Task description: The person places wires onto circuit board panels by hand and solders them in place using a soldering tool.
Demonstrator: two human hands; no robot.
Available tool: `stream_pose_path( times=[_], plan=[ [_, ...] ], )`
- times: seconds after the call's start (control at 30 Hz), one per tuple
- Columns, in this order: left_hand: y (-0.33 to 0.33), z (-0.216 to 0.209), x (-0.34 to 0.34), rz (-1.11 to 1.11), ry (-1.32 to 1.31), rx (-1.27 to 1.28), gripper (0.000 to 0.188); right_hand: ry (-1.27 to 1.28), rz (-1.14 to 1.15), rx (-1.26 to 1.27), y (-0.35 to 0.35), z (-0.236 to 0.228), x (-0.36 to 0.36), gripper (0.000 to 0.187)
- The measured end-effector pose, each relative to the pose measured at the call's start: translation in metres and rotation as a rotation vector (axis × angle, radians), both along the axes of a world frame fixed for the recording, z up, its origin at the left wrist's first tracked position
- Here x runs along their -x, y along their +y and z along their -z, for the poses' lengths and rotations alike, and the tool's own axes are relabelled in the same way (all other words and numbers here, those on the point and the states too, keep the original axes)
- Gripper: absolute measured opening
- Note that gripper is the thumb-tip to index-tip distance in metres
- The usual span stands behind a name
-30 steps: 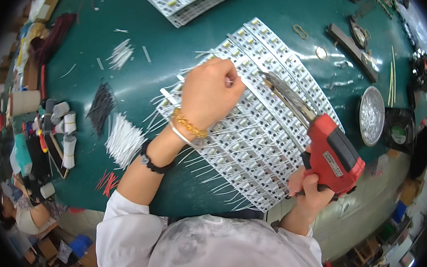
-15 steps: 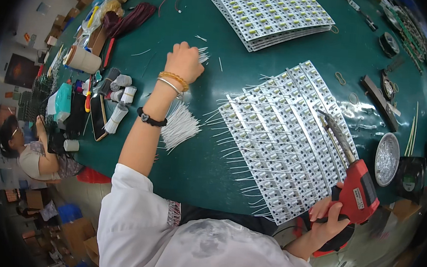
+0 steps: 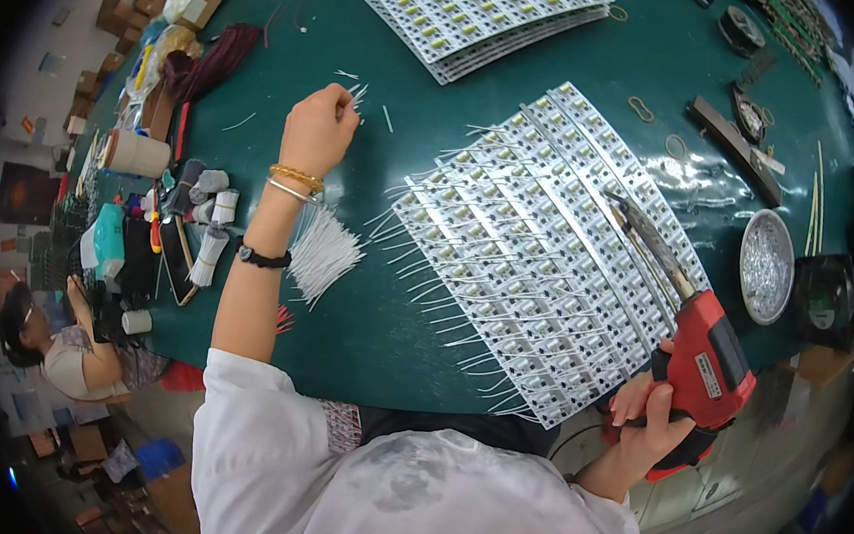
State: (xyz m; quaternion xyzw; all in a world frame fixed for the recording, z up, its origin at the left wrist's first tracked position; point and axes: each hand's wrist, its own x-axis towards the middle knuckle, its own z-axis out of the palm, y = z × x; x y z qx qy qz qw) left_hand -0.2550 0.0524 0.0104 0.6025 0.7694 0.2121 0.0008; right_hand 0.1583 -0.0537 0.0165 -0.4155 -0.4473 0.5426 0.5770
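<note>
My left hand (image 3: 319, 130) is closed, fingertips pinched at a small bunch of short white wires (image 3: 358, 95) on the green table; how many it grips is hidden. A larger heap of white wires (image 3: 325, 257) lies beside my left wrist. In my right hand (image 3: 647, 425) is a red soldering gun (image 3: 708, 364), held by its handle. Its metal tip points up and left over a panel of white LED circuit boards (image 3: 537, 266). White wires stick out from the panel's left edge and lie across its rows.
A stack of similar panels (image 3: 482, 15) lies at the back. At the right are a bowl of clear small parts (image 3: 766, 269) and a dark bar (image 3: 735, 151). On the left stand bundled wires (image 3: 209, 255) and a spool (image 3: 137, 155). Another person (image 3: 70, 339) sits far left.
The whole view has shifted, so the table things appear further left and higher. My left hand has drawn back slightly toward me from the small bunch. The soldering gun stays in my right hand.
</note>
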Motion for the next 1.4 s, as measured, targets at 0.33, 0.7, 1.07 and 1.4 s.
stream_pose_path(
  times=[0.33,0.7,1.07,1.4],
  plan=[
    [0.004,-0.034,-0.018,0.118,0.294,0.158,0.01,-0.044,0.006,0.024,0.002,-0.001,0.006,0.045],
    [-0.001,-0.02,-0.011,0.098,0.141,0.324,0.01,-0.03,-0.01,0.025,-0.001,-0.001,0.006,0.044],
    [-0.011,-0.019,-0.018,-0.023,0.082,0.354,0.012,-0.059,0.04,0.018,-0.001,-0.004,0.0,0.048],
    [-0.005,-0.035,-0.119,0.228,-0.62,0.156,0.01,-0.172,0.156,0.028,0.003,-0.01,0.015,0.063]
  ],
)
